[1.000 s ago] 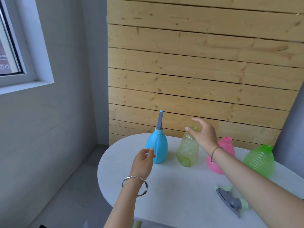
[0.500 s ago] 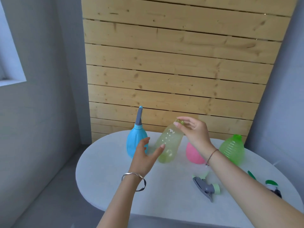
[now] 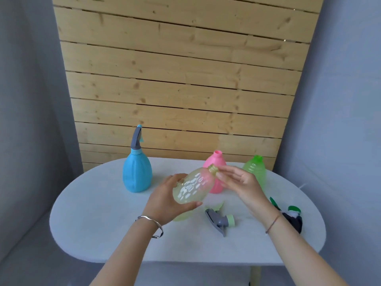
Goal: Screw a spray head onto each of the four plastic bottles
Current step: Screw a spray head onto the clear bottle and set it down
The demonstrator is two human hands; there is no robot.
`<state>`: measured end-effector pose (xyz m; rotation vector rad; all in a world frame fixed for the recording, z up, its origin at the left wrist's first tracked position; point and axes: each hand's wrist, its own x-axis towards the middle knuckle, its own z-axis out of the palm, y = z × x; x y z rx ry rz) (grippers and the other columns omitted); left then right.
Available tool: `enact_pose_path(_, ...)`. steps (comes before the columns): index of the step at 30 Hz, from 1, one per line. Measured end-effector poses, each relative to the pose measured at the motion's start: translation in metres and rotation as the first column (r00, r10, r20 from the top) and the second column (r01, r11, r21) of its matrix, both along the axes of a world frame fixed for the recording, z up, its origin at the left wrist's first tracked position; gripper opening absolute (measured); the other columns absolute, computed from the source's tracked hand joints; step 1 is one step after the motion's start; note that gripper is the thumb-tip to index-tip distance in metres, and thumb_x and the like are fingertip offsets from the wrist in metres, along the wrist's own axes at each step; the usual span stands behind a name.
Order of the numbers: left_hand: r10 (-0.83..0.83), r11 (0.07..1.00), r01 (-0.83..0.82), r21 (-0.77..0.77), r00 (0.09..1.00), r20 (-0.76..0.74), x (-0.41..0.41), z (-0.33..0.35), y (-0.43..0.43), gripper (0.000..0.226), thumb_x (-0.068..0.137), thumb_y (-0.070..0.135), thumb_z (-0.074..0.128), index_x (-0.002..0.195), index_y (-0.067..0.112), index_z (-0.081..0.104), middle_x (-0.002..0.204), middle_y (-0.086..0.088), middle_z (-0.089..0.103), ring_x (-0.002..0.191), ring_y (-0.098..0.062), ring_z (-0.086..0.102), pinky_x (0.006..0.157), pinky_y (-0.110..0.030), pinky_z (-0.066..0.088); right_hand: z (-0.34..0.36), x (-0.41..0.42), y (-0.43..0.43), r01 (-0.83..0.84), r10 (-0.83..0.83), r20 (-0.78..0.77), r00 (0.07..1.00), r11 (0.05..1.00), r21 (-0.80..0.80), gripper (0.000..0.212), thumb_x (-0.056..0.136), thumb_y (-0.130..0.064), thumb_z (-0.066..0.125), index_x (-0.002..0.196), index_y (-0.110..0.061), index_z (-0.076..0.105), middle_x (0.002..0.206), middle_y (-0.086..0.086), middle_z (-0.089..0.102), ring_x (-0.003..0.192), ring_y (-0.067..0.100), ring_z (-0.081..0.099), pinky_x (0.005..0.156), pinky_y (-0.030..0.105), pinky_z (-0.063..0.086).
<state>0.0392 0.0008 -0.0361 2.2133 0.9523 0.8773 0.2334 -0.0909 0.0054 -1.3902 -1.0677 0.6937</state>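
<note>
Nearest the camera, the left hand (image 3: 165, 200) cups the wide base of a pale yellow translucent bottle (image 3: 192, 187), lifted off the white table (image 3: 103, 219) and tilted, neck pointing up and to the right. The right hand (image 3: 240, 182) meets its open threaded neck with loosely curved fingertips (image 3: 221, 172) — whether they pinch it or only touch it is hard to tell. On the table just right of the held bottle lies a grey spray head (image 3: 219, 220) with a light green collar. Further right another dark spray head (image 3: 293, 217) with green parts is largely hidden behind the right forearm. Beyond stand three bottles: a blue bottle (image 3: 137, 175) with its head already on, a pink bottle (image 3: 216, 162) partly covered by the held one, and a green bottle (image 3: 255, 170) — both open-necked.
</note>
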Motion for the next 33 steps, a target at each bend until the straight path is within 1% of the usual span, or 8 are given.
enact_pose_path(4,0.000,0.999,0.000,-0.039,1.000,-0.003,0.000,-0.006,0.004,0.075,0.057,0.055,0.081,0.122,0.034,0.050,0.113,0.013,0.059,0.102,-0.006,0.056,0.089,-0.025,0.046,-0.016,0.035,-0.020,-0.122,0.165,0.126,0.978,0.949,-0.292,0.030,0.078,-0.016,0.074,0.107,-0.014,0.069,0.108,0.000,0.072,0.097,0.002,0.066,0.075,0.005,0.047)
enact_pose_path(9,0.000,0.999,-0.001,-0.051,1.000,-0.020,0.001,-0.009,0.006,0.075,0.057,0.055,0.081,0.123,0.034,0.050,0.112,0.013,0.059,0.100,-0.005,0.055,0.085,-0.021,0.041,-0.034,0.053,-0.028,-0.153,0.342,0.325,0.882,0.859,-0.489,0.040,0.074,-0.014,0.078,0.112,-0.009,0.066,0.107,0.001,0.067,0.100,0.009,0.061,0.078,0.001,0.043)
enact_pose_path(15,-0.003,0.998,0.003,-0.070,1.000,-0.008,0.004,-0.011,0.003,0.075,0.057,0.055,0.081,0.123,0.034,0.051,0.113,0.013,0.059,0.100,-0.005,0.054,0.087,-0.021,0.040,-0.045,0.053,-0.025,-0.096,0.411,0.462,0.786,0.819,-0.565,0.044,0.071,-0.015,0.080,0.113,-0.012,0.067,0.104,-0.001,0.066,0.097,0.010,0.057,0.089,0.016,0.043)
enact_pose_path(19,-0.003,0.997,0.003,-0.083,1.000,0.005,0.003,-0.012,0.002,0.075,0.058,0.054,0.081,0.123,0.034,0.051,0.114,0.013,0.059,0.100,-0.005,0.054,0.086,-0.020,0.039,-0.051,0.048,-0.023,-0.043,0.406,0.537,0.740,0.825,-0.564,0.047,0.071,-0.017,0.079,0.115,-0.013,0.066,0.113,0.001,0.066,0.096,0.011,0.056,0.091,0.022,0.043)
enact_pose_path(24,0.001,0.993,0.002,-0.116,1.000,0.030,-0.001,-0.010,0.003,0.072,0.058,0.056,0.080,0.121,0.038,0.050,0.110,0.021,0.057,0.098,0.013,0.051,0.079,-0.010,0.037,-0.047,0.046,-0.019,-0.016,0.322,0.549,0.771,0.872,-0.489,0.041,0.071,-0.018,0.079,0.111,-0.014,0.068,0.109,0.000,0.064,0.101,0.014,0.057,0.092,0.022,0.042)
enact_pose_path(26,0.008,0.992,-0.003,-0.127,0.999,0.042,-0.003,-0.010,0.003,0.070,0.058,0.056,0.080,0.119,0.042,0.049,0.108,0.025,0.057,0.098,0.018,0.049,0.077,-0.006,0.036,-0.039,0.046,-0.018,-0.018,0.267,0.535,0.801,0.905,-0.425,0.039,0.072,-0.019,0.079,0.109,-0.016,0.069,0.107,0.001,0.067,0.098,0.013,0.058,0.085,0.018,0.042)
enact_pose_path(30,0.028,0.988,-0.015,-0.152,0.996,0.086,-0.005,-0.008,0.002,0.062,0.060,0.055,0.080,0.112,0.049,0.046,0.106,0.032,0.054,0.099,0.015,0.050,0.076,-0.009,0.038,-0.023,0.041,-0.013,-0.012,0.163,0.482,0.861,0.954,-0.300,0.035,0.072,-0.019,0.079,0.105,-0.018,0.070,0.081,-0.007,0.064,0.075,0.009,0.055,0.068,0.011,0.042)
enact_pose_path(33,0.043,0.985,-0.020,-0.172,0.990,0.136,-0.007,-0.007,0.001,0.060,0.061,0.052,0.080,0.111,0.048,0.047,0.107,0.030,0.055,0.100,0.012,0.051,0.077,-0.008,0.038,-0.012,0.035,-0.007,0.013,0.054,0.395,0.917,0.986,-0.165,0.036,0.073,-0.017,0.079,0.107,-0.014,0.069,0.085,0.003,0.066,0.068,0.009,0.053,0.064,0.007,0.042)
